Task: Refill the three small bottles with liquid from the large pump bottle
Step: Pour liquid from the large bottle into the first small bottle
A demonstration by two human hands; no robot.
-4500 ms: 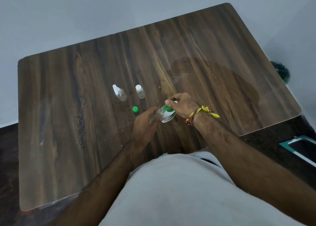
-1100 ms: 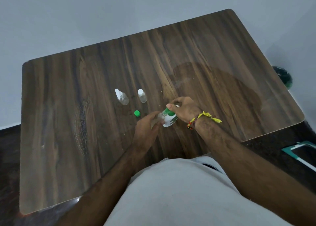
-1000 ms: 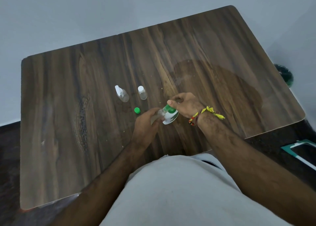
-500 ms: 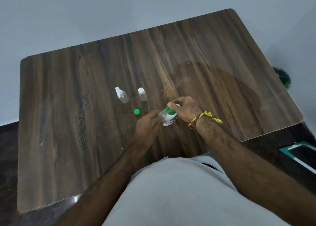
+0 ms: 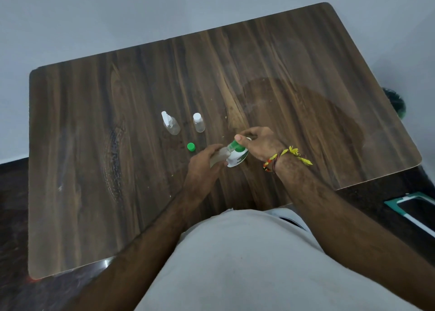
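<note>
**Operator:** Both hands meet just right of the frame's centre. My left hand (image 5: pixel 202 162) is curled around a small clear bottle (image 5: pixel 217 157), holding it tilted with its mouth toward the pump bottle (image 5: pixel 237 156). My right hand (image 5: pixel 257 143) sits on that pump bottle's green head (image 5: pixel 236 145), thumb on top, fingers curled around it.

**Observer:** Where are the other two bottles?

**Operator:** Above and to the left of my hands, upright on the wooden table (image 5: pixel 94 146): a clear spray bottle (image 5: pixel 171 123) and, just beside it on the right, a clear bottle with a white cap (image 5: pixel 198 123). A loose green cap (image 5: pixel 191 147) lies below them, near my left knuckles.

**Observer:** So you're filling the first one?

**Operator:** That's my judgement. I can't see the liquid level, nor whether the nozzle sits inside the mouth; my fingers hide it.

**Observer:** How would you do it well?

**Operator:** Keep the small bottle's mouth tight under the nozzle and the pump bottle's base planted, press in short, full strokes, and watch the level through the clear wall. A hard stroke could squirt past the narrow opening. Cap it with the green one afterwards.
</note>
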